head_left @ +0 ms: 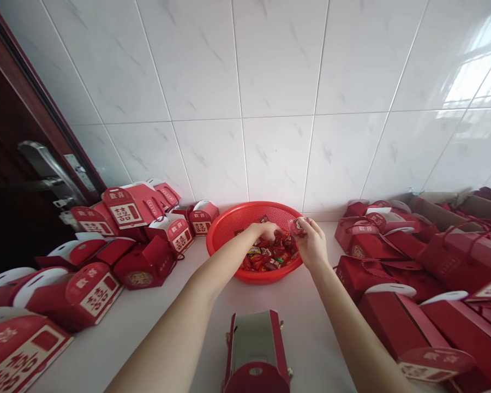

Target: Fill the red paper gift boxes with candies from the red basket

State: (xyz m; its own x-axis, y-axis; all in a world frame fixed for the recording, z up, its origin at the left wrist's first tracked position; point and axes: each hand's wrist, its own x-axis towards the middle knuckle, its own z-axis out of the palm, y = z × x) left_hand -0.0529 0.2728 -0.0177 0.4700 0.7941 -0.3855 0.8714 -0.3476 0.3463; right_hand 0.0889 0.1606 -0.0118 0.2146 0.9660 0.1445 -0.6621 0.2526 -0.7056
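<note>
A red plastic basket [256,277] stands against the wall, with a heap of wrapped candies [265,261] in its bottom. My left hand [267,232] reaches down into the heap, its fingers curled and their tips hidden among the wrappers. Over the basket's right rim, my right hand [313,241] is closed on wrapped candies [298,226] with reddish, partly clear wrapping. Between my forearms, nearest me, an open red gift box [256,376] shows its pale inside and cord handles at its sides.
Red gift boxes [85,295] with cream labels are piled on the left, some stacked. More red boxes [405,322] crowd the right side, several with flaps up. Behind the basket rises a tiled wall [278,153]. At far left is a dark door with a metal handle [45,169].
</note>
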